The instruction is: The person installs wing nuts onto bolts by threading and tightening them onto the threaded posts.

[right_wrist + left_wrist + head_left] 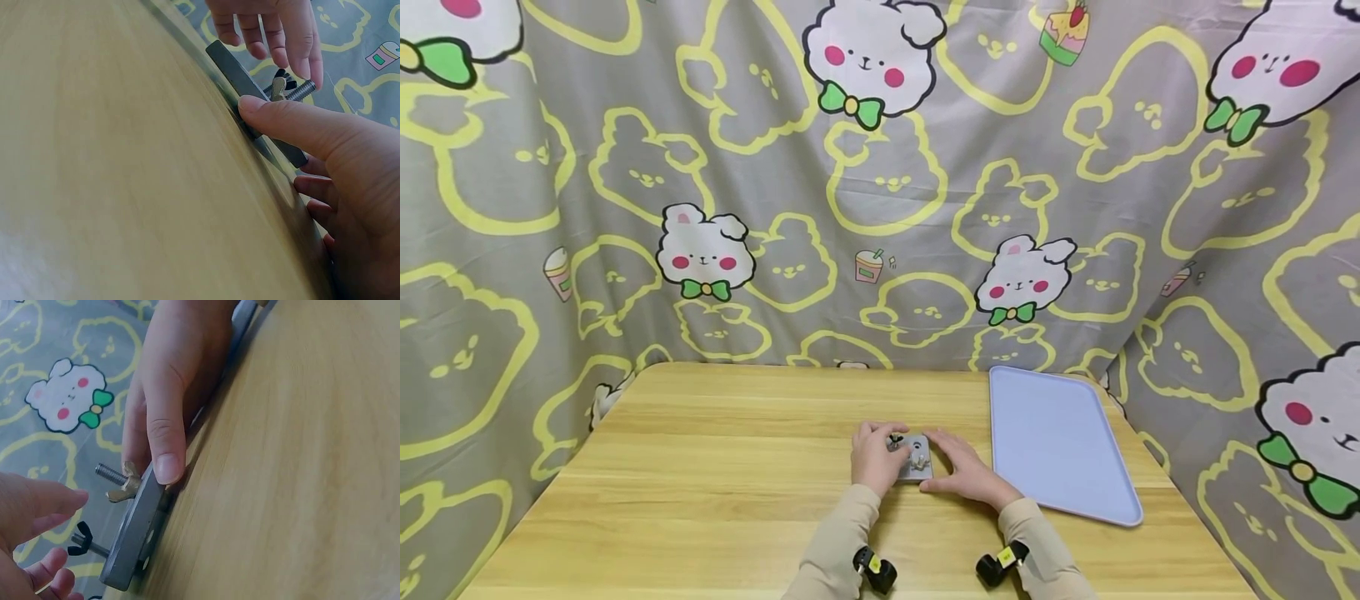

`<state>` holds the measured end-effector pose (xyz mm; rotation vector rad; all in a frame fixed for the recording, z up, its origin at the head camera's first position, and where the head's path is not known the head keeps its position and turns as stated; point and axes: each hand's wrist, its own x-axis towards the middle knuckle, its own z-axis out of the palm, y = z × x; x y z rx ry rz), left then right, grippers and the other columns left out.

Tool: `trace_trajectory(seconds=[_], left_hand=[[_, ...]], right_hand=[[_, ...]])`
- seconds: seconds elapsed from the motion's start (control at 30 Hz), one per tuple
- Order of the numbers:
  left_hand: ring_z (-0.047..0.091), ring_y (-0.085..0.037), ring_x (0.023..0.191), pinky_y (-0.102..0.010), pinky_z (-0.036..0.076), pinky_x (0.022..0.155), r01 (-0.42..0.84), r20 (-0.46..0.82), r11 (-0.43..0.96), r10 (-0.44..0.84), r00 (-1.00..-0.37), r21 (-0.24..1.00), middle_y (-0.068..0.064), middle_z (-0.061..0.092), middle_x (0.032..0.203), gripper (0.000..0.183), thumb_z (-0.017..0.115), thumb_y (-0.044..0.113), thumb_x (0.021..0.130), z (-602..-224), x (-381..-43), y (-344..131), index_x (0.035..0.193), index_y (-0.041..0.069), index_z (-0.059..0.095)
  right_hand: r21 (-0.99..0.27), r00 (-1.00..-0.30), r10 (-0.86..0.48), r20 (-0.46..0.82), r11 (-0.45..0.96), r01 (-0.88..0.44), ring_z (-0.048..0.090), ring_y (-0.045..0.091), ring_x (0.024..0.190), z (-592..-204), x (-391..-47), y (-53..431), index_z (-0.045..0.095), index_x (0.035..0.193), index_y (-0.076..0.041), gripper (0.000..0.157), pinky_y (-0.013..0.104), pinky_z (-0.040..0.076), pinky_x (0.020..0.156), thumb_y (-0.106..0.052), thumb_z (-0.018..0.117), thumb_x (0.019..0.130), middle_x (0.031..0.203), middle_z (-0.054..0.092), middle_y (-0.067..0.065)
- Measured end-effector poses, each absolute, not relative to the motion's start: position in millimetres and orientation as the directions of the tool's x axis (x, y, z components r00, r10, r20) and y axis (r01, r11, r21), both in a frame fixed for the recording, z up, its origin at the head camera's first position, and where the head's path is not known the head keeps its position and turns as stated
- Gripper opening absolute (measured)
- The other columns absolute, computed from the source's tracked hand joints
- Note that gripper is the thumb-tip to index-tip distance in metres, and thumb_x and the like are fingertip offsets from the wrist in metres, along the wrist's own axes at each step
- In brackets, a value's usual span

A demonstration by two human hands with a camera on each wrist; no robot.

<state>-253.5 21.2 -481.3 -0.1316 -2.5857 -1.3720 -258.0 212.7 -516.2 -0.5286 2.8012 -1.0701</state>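
A small grey metal plate rests on the table between the two hands. Two threaded studs rise from it; one carries a brass-coloured wing nut, the other a black wing nut. My right hand grips the plate from the right, its thumb against the near edge and other fingers on the far side. My left hand hovers at the plate's left, thumb and fingers spread around the black wing nut. In the left wrist view a gap shows between those fingers and the nut.
To the right on the wooden table lies a pale blue tray, close to the right hand. A patterned grey curtain hangs behind the table and along both sides. Each forearm wears a black wrist camera.
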Motion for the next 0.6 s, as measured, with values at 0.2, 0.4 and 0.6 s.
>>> trace_trajectory(seconds=[0.2,0.4,0.6], left_hand=[[0.045,-0.025,0.096,-0.039,0.040,0.077,0.195,0.243,0.572,-0.008,-0.970,0.797,-0.008,0.054,0.100,0.023,0.080,0.017,0.078,-481.7,-251.0,20.1,0.100,0.017,0.077],[0.046,-0.024,0.095,-0.038,0.040,0.075,0.190,0.251,0.592,-0.023,-0.968,0.783,-0.007,0.054,0.100,0.019,0.081,0.019,0.077,-483.0,-249.4,18.7,0.096,0.018,0.078],[0.048,-0.027,0.101,-0.042,0.042,0.079,0.152,0.222,0.601,-0.043,-0.974,0.785,-0.007,0.057,0.104,0.013,0.080,0.019,0.078,-487.4,-250.4,15.2,0.091,0.021,0.077]], right_hand=[[-0.659,-0.936,-0.351,0.039,0.695,-0.288,0.018,0.047,0.147,-514.9,-257.5,212.4,0.034,0.151,-0.011,0.092,0.069,0.013,0.115,-0.047,0.077,0.078,0.158,0.028,0.022],[-0.661,-0.935,-0.352,0.042,0.692,-0.290,0.018,0.047,0.146,-514.7,-257.4,212.5,0.034,0.151,-0.010,0.092,0.069,0.013,0.115,-0.047,0.077,0.078,0.158,0.028,0.022],[-0.663,-0.938,-0.345,0.039,0.694,-0.282,0.019,0.047,0.146,-515.0,-256.9,212.1,0.034,0.151,-0.012,0.093,0.069,0.013,0.115,-0.047,0.077,0.078,0.158,0.028,0.021]])
